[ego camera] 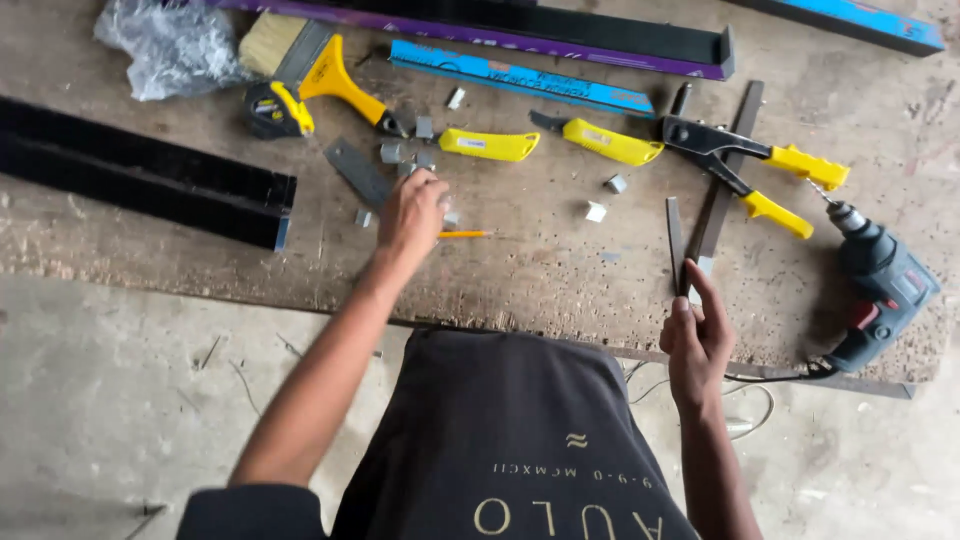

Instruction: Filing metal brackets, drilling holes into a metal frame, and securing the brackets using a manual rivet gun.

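Right hand [697, 340] pinching lower end of thin flat metal strip [676, 240], held upright over workbench [560, 270] edge — likely stiff, light, sharp-edged; best gripped by flat faces. Left hand [412, 212] curled closed over small grey metal clips [400, 155], pencil [462, 234] beside — contents not visible.

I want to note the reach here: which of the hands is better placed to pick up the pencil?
The left hand. It rests among the small metal pieces, right beside the pencil. The right hand is far off, holding a flat metal strip.
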